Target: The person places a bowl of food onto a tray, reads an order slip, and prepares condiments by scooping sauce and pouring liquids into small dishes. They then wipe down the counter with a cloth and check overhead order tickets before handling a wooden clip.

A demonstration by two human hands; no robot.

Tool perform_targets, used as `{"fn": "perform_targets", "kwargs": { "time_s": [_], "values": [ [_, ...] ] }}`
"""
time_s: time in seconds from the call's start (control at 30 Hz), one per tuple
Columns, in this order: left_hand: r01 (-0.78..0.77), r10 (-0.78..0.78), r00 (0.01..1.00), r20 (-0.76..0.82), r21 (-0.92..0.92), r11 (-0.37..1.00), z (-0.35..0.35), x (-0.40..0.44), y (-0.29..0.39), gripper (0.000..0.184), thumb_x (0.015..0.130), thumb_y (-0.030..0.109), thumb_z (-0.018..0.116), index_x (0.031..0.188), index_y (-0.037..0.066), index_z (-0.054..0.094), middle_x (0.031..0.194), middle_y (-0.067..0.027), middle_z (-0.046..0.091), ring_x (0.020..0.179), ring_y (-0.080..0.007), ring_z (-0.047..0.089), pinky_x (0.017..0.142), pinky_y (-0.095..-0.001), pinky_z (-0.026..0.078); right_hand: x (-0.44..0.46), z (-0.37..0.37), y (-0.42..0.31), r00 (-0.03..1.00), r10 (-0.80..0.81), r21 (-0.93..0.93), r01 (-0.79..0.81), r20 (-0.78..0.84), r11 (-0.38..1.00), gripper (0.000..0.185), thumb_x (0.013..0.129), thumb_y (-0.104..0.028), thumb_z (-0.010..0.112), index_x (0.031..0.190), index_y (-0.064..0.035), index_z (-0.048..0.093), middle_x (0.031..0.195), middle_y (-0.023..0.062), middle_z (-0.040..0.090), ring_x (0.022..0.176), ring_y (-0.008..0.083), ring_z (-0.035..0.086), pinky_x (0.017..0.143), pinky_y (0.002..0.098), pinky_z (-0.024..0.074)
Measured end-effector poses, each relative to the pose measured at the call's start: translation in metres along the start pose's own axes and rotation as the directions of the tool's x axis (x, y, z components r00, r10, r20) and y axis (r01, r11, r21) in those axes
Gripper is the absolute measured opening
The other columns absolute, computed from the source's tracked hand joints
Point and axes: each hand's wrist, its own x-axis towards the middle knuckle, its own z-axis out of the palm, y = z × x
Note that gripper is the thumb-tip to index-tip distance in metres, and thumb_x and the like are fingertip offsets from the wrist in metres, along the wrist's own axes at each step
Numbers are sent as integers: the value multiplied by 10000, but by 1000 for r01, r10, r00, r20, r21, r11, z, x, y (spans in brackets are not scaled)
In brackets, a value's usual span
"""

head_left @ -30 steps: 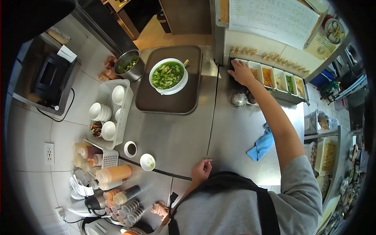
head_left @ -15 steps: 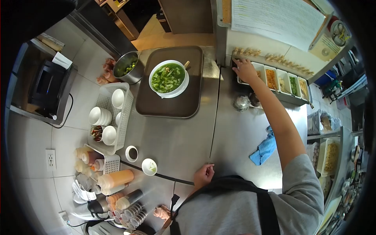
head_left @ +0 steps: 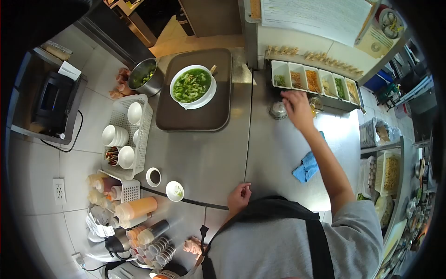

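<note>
Going left to right, the basket [head_left: 145,135] of small white bowls comes 1st, then the tray [head_left: 195,122] with the soup bowl [head_left: 191,105] on it. That bowl looks full, so probably heavy and sloshy; best held low, with both sides supported.

The left hand [head_left: 238,197] is seen near the counter's front edge, fingers curled in, nothing visible in the grip.

Next comes the jar [head_left: 278,110], set on the counter just below the tubs [head_left: 281,86], with the right hand [head_left: 298,110] held just beside it. Those fingers are bent downward, but their undersides are hidden, so whether anything is pinched can't be told. Same for contact with the jar. It looks smooth and hard, maybe glass: likely slippery if damp and a bit fragile, so it's best gripped round the sides.

The blue cloth [head_left: 305,168] lies crumpled nearer the body, soft and easily pinched anywhere. The 6 tubs stand side by side in a row, probably light and stiffish, best lifted by the rims.
</note>
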Motion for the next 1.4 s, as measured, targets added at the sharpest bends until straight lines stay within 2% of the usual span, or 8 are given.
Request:
{"fn": "perform_targets", "kwargs": {
  "time_s": [0.23, 0.43, 0.73, 0.87, 0.97, 1.07, 1.23, 1.4],
  "values": [
    [0, 1, 1000, -25, 21, 1000, -1, -2, 11, 120, 902, 169, 633, 990, 101, 678, 622, -22, 577, 542, -88, 544, 531, -244, 450, -36, 35, 5, 994, 75, 12, -76, 74, 997, 539, 795, -93, 661, 1309, -46, 507, 1345, 176, 480, 1209, 357, 466, 1033, 413, 400],
    [21, -22, 999, -32, -30, 999, -2, -1, 9, 114, 920, 158, 614, 984, 90, 681, 627, -7, 583, 566, -62, 548, 538, -223, 447, -28, 66, 7, 996, -19, -221, 39, 92, 975, 746, 829, -204, 647, 1438, 43, 294, 1510, 229, 276, 1406, 372, 258, 1145, 428, 267],
    [12, -13, 999, -33, -37, 999, 0, -3, 10, 112, 904, 178, 636, 983, 110, 677, 627, -50, 599, 549, -115, 568, 532, -270, 454, -95, -3, -35, 995, -55, -9, 56, 79, 998, 713, 817, -189, 671, 1440, -50, 353, 1531, 216, 235, 1402, 401, 243, 1140, 511, 198],
    [-13, 15, 998, -66, 36, 999, 0, -5, 15, 108, 911, 186, 628, 972, 115, 680, 638, -51, 607, 561, -140, 579, 545, -289, 461, -174, -36, 2, 966, 260, -139, -257, 0, 956, 601, 806, -209, 676, 1365, -132, 467, 1487, 189, 316, 1370, 386, 294, 1120, 567, 212],
    [-75, 80, 994, -81, 62, 995, 5, -6, 9, 115, 914, 187, 620, 974, 109, 679, 644, -56, 610, 572, -155, 586, 557, -299, 467, -247, -63, 64, 845, 501, -249, -534, -188, 808, 551, 814, -236, 670, 1335, -168, 503, 1466, 182, 351, 1364, 378, 307, 1106, 604, 205],
    [-120, 121, 991, -51, 30, 992, 10, -3, -10, 131, 920, 176, 608, 979, 80, 675, 673, -64, 621, 588, -160, 594, 567, -295, 474, -314, -104, 95, 547, 762, -388, -823, -345, 415, 548, 869, -420, 604, 1354, -188, 493, 1453, 187, 379, 1360, 372, 319, 1102, 624, 182],
    [-171, 169, 984, -53, -42, 984, 14, 2, -19, 150, 944, 120, 559, 1015, 22, 647, 742, -72, 636, 604, -150, 588, 565, -272, 480, -366, -144, 111, 343, 841, -337, -919, -419, 207, 647, 905, -581, 472, 1389, -152, 459, 1419, 199, 440, 1312, 345, 412, 1097, 564, 250],
    [-163, 164, 986, -31, 21, 986, 11, -2, -5, 157, 959, 115, 526, 1021, 21, 636, 746, -79, 627, 596, -150, 572, 544, -268, 477, -389, -161, 128, 173, 906, -148, -981, -386, 125, 592, 931, -557, 437, 1169, -45, 616, 1075, 215, 653, 1013, 348, 622, 889, 460, 466]
  ]
}}
